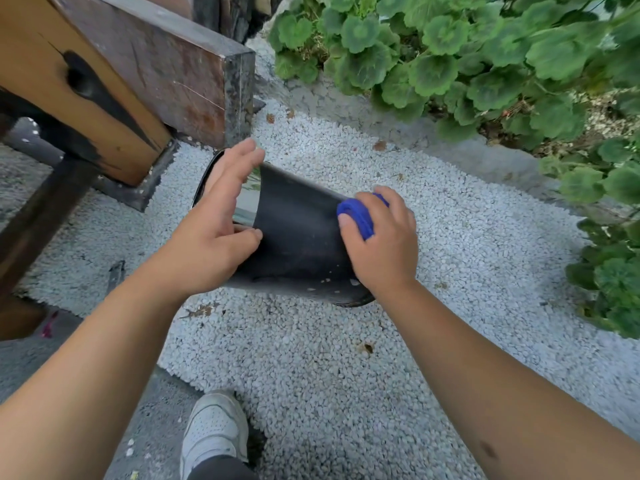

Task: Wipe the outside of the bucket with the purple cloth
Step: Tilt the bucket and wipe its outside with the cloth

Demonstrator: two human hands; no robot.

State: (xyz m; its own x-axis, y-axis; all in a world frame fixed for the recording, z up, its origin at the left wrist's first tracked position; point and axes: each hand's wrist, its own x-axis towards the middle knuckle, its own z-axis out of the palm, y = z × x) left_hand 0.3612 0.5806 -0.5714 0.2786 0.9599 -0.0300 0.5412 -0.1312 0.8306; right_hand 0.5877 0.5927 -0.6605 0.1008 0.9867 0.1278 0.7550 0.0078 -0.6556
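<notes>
A black bucket (298, 233) lies on its side on white gravel, its open mouth turned to the left and its base to the right. My left hand (218, 230) rests on the bucket near its shiny rim, fingers straight and spread over the top, thumb against the side. My right hand (381, 244) grips the bunched purple cloth (358, 216) and presses it on the bucket's wall near the base end. Most of the cloth is hidden under my fingers.
A heavy wooden bench (138, 71) with dark metal legs stands at the upper left, close to the bucket's mouth. Green leafy plants (485, 57) fill the top right and right edge behind a concrete curb. My white shoe (214, 431) is at the bottom.
</notes>
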